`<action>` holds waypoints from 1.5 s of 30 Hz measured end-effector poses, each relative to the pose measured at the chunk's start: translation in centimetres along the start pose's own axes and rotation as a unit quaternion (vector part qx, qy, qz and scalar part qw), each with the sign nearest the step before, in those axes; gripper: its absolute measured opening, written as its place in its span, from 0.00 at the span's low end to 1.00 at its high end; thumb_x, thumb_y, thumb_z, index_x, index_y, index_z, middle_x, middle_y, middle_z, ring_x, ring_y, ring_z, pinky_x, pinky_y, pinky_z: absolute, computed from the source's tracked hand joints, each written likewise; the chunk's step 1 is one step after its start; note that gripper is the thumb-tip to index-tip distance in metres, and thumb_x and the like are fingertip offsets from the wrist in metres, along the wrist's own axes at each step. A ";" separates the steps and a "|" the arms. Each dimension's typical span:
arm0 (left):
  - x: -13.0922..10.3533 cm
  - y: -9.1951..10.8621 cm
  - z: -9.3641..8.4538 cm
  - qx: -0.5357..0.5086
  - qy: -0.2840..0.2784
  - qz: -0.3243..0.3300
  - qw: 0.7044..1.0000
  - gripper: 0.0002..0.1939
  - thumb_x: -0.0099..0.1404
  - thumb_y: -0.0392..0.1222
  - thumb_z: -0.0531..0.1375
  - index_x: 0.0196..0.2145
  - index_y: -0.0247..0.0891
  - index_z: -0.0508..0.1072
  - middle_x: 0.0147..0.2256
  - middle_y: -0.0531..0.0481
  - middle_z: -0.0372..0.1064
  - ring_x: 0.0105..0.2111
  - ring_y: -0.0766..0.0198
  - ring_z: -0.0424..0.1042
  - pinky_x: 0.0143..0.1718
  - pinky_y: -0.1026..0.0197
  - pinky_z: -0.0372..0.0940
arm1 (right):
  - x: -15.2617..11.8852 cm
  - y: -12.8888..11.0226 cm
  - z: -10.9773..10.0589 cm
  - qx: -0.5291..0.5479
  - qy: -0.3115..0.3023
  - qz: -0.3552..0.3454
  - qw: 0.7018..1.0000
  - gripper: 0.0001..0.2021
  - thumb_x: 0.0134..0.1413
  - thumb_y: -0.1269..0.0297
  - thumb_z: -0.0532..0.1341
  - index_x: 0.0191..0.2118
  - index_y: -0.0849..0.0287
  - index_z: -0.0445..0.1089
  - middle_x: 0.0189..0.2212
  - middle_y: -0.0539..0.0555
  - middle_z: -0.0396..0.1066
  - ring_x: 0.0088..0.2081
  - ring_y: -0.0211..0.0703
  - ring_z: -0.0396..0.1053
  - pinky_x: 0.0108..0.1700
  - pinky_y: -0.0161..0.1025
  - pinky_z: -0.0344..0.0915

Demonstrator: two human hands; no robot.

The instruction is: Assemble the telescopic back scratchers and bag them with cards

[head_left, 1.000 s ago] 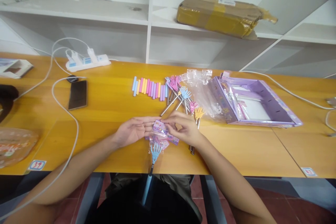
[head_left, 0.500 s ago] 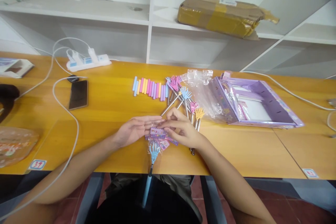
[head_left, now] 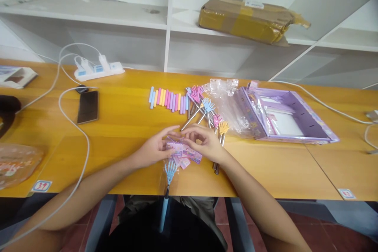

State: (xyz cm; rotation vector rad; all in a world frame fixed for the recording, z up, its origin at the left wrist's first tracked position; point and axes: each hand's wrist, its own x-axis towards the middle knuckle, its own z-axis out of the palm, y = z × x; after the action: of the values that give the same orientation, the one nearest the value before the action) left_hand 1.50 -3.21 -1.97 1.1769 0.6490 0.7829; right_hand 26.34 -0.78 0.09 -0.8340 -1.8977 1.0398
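A blue hand-shaped scratcher [head_left: 170, 171] in a clear bag hangs over the table's front edge, its blue handle pointing toward me. My left hand [head_left: 155, 149] pinches the purple card top [head_left: 176, 149] of this bag between thumb and fingers. Close on the right, my right hand [head_left: 206, 143] has thumb and fingertips drawn together at the cards; what they hold is too small to make out. More purple cards [head_left: 193, 154] lie under and between the hands. Beyond them is a pile of scratchers with metal rods [head_left: 208, 105], beside a row of coloured tubes [head_left: 168, 99].
Clear plastic bags [head_left: 227, 106] lie by an open purple box [head_left: 321, 126] at the right. A phone [head_left: 88, 106], a power strip [head_left: 100, 71] and white cables are on the left. A taped carton [head_left: 242, 19] sits on the shelf.
My left hand has gone from flat fingers to a pinch on the card top. The bagged scratcher has shifted slightly left, and my right fingers have moved a little.
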 end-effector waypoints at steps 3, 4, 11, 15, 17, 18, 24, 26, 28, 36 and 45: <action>0.0 -0.4 -0.3 0.022 0.000 -0.010 1.000 0.38 0.67 0.43 0.72 0.70 0.45 0.63 0.58 0.38 0.70 0.52 0.55 0.77 0.53 0.52 0.72 | 0.0 -0.5 0.0 0.007 -0.018 0.003 1.000 0.09 0.68 0.63 0.66 0.50 0.55 0.79 0.35 0.51 0.72 0.31 0.36 0.68 0.35 0.36 0.69; 0.0 -0.4 -0.3 0.033 -0.003 -0.015 0.999 0.38 0.66 0.43 0.72 0.69 0.44 0.63 0.57 0.38 0.71 0.52 0.54 0.77 0.54 0.51 0.72 | 0.0 -0.6 0.0 0.008 -0.024 0.001 1.000 0.08 0.68 0.63 0.66 0.49 0.55 0.80 0.36 0.51 0.72 0.30 0.36 0.68 0.34 0.36 0.68; -0.8 0.4 0.4 0.120 -0.065 -0.068 0.988 0.35 0.64 0.45 0.74 0.64 0.43 0.68 0.58 0.38 0.73 0.53 0.50 0.78 0.51 0.52 0.75 | 0.1 -1.0 -0.3 0.015 -0.057 -0.045 0.997 0.06 0.69 0.65 0.65 0.44 0.55 0.82 0.41 0.55 0.73 0.34 0.38 0.71 0.36 0.37 0.70; -0.8 0.3 0.5 0.075 -0.067 -0.080 0.992 0.41 0.64 0.45 0.74 0.68 0.46 0.61 0.61 0.37 0.71 0.54 0.49 0.79 0.51 0.52 0.76 | 0.0 -1.1 -0.2 0.009 -0.076 -0.073 0.994 0.06 0.69 0.66 0.66 0.44 0.55 0.82 0.39 0.56 0.77 0.37 0.41 0.75 0.38 0.38 0.72; -0.7 0.2 0.6 0.057 -0.067 -0.088 0.992 0.43 0.64 0.44 0.74 0.69 0.45 0.59 0.59 0.37 0.73 0.55 0.49 0.79 0.52 0.51 0.75 | -0.1 -1.2 -0.1 -0.001 -0.091 -0.086 0.992 0.05 0.69 0.66 0.66 0.44 0.56 0.82 0.38 0.56 0.79 0.37 0.41 0.76 0.39 0.38 0.73; -0.7 0.2 0.6 0.052 -0.065 -0.091 0.992 0.43 0.63 0.44 0.74 0.69 0.45 0.59 0.58 0.37 0.74 0.54 0.49 0.79 0.52 0.51 0.75 | -0.1 -1.1 -0.1 -0.005 -0.097 -0.092 0.991 0.05 0.69 0.66 0.66 0.44 0.56 0.82 0.38 0.56 0.79 0.38 0.41 0.77 0.39 0.38 0.73; -0.8 0.4 0.8 0.053 -0.056 -0.089 0.993 0.39 0.64 0.44 0.74 0.67 0.43 0.63 0.57 0.37 0.74 0.55 0.49 0.79 0.53 0.50 0.75 | 0.0 -0.8 -0.2 -0.008 -0.119 -0.116 0.986 0.05 0.68 0.67 0.67 0.44 0.56 0.82 0.39 0.57 0.80 0.40 0.42 0.79 0.42 0.38 0.74; -0.8 0.4 0.8 0.068 -0.057 -0.084 0.993 0.38 0.64 0.45 0.74 0.66 0.43 0.64 0.56 0.38 0.75 0.53 0.50 0.79 0.53 0.50 0.74 | 0.0 -0.8 -0.3 -0.008 -0.121 -0.119 0.985 0.04 0.68 0.67 0.67 0.44 0.56 0.82 0.40 0.57 0.81 0.41 0.43 0.79 0.43 0.38 0.74; -0.8 0.6 0.9 0.083 -0.056 -0.072 0.992 0.36 0.64 0.45 0.74 0.65 0.42 0.65 0.55 0.39 0.76 0.53 0.51 0.79 0.53 0.51 0.74 | 0.0 -0.9 -0.4 -0.007 -0.126 -0.121 0.985 0.04 0.68 0.66 0.67 0.44 0.56 0.81 0.40 0.57 0.81 0.41 0.43 0.79 0.44 0.39 0.74; -0.3 1.3 0.5 0.119 -0.023 -0.040 0.992 0.18 0.74 0.54 0.63 0.51 0.37 0.75 0.47 0.43 0.78 0.48 0.55 0.78 0.50 0.54 0.71 | -0.1 -0.8 0.4 -0.043 -0.087 -0.052 0.994 0.08 0.69 0.60 0.67 0.48 0.55 0.78 0.33 0.50 0.70 0.30 0.38 0.67 0.34 0.36 0.67; -0.5 1.4 0.5 0.121 -0.024 -0.052 0.991 0.20 0.70 0.50 0.67 0.55 0.38 0.74 0.46 0.41 0.81 0.43 0.56 0.82 0.48 0.55 0.74 | -0.5 -0.3 1.2 0.070 -0.194 0.093 0.974 0.26 0.66 0.63 0.65 0.66 0.54 0.63 0.38 0.50 0.76 0.33 0.38 0.72 0.34 0.34 0.69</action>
State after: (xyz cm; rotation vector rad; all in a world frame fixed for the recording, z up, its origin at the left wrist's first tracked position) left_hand 1.35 -3.66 -0.44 1.3661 0.7742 0.5985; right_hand 25.42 -1.76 -0.19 -0.7799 -2.0621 1.5251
